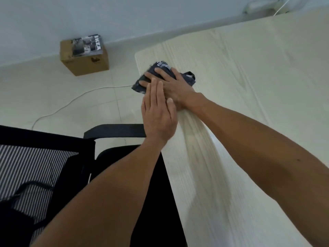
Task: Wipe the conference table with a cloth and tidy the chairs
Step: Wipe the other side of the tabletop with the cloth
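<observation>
The cloth [142, 82] lay on the table [249, 86] at its left edge, near the far corner. The right hand [170, 81] lay flat on the cloth; the left hand [158, 113] was just before it, at the table's edge. A chair [53, 166] stood left of the table. Beyond it, a box [85, 59] sat on the floor [44, 90] by the wall [71, 18], a catalogue [87, 45] on top. A cable [71, 102] ran across the floor between chair and box.
</observation>
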### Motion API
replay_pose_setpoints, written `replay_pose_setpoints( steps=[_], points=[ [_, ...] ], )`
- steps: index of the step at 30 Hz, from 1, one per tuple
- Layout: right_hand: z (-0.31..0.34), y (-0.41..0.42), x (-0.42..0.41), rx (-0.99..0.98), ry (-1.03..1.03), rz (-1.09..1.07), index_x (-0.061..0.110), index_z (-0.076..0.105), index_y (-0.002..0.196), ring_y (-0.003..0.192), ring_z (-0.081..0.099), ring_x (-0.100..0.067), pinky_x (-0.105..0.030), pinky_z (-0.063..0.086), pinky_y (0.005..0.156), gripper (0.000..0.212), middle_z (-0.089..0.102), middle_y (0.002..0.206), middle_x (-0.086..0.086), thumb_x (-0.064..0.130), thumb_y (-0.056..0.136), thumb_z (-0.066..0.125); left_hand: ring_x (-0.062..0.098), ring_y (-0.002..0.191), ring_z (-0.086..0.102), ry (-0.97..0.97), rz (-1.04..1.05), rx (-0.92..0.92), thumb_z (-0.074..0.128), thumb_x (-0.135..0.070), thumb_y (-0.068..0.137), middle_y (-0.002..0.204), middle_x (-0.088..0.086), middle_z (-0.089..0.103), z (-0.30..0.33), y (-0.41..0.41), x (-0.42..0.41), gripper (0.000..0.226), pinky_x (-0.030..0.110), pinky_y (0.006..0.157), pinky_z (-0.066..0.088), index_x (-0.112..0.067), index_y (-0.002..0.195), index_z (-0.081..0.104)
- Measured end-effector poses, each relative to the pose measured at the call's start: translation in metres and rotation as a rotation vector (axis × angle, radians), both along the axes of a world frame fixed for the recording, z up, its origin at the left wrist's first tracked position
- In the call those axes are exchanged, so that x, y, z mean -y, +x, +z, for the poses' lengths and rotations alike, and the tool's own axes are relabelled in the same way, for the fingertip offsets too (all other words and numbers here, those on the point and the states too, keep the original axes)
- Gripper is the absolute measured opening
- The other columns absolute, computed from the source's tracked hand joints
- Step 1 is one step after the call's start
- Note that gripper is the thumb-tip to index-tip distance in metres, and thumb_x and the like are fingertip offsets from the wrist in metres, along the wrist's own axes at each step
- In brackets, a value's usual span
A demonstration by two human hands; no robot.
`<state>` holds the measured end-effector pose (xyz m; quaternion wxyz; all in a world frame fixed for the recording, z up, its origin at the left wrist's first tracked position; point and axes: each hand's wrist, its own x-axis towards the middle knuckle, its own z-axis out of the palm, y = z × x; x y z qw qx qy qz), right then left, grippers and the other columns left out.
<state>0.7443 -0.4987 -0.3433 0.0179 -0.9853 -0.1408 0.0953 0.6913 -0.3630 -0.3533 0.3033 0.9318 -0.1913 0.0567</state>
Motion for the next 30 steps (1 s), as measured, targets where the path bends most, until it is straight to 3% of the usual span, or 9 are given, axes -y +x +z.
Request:
replay_pose_setpoints(
  steps=[3,9,18,24,30],
  points=[
    [0.003,-0.072,-0.015,-0.046,0.017,-0.067,0.033,0.001,0.167,0.162,-0.01,-0.022,-0.063,0.001,0.127,0.074,-0.002,0.176,0.01,0.058,0.104,0.03,0.019,0.16,0.015,0.038,-0.051,-0.056,0.026,-0.033,0.109,0.172,0.007,0.022,0.004,-0.022,-0.019,0.059,0.04,0.13,0.014,-0.009,0.162,0.028],
    [0.015,-0.22,-0.054,-0.111,0.127,-0.209,0.034,0.006,0.167,0.162,-0.011,-0.021,-0.059,-0.009,0.127,0.066,-0.004,0.176,0.01,0.053,0.104,0.008,0.025,0.158,0.025,0.124,-0.207,-0.111,0.029,-0.037,0.106,0.167,0.013,0.034,0.018,-0.114,-0.063,0.061,0.041,0.129,0.019,-0.006,0.157,0.04],
    [0.008,-0.448,-0.132,-0.063,0.129,-0.492,0.042,-0.001,0.166,0.162,-0.012,-0.02,-0.06,-0.001,0.128,0.058,-0.006,0.175,0.016,0.054,0.112,0.016,0.022,0.158,0.023,0.242,-0.56,-0.175,0.022,-0.044,0.105,0.168,0.009,0.034,0.036,-0.264,-0.116,0.065,0.039,0.128,0.018,-0.011,0.158,0.039],
    [0.009,-0.571,-0.197,-0.06,0.092,-0.72,0.04,0.001,0.167,0.162,-0.014,-0.02,-0.06,-0.003,0.128,0.06,-0.007,0.175,0.013,0.054,0.112,0.021,0.018,0.16,0.014,0.336,-0.843,-0.175,0.012,-0.047,0.103,0.171,0.004,0.026,0.047,-0.356,-0.159,0.069,0.038,0.13,0.014,-0.015,0.161,0.034],
    [0.009,-0.657,-0.247,-0.057,0.103,-0.863,0.042,0.004,0.166,0.162,-0.009,-0.019,-0.057,-0.004,0.128,0.056,0.003,0.175,0.012,0.053,0.112,0.014,0.02,0.159,0.021,0.347,-0.925,-0.191,0.02,-0.044,0.105,0.168,0.006,0.034,0.041,-0.415,-0.195,0.065,0.039,0.128,0.019,-0.013,0.158,0.041]
  ],
)
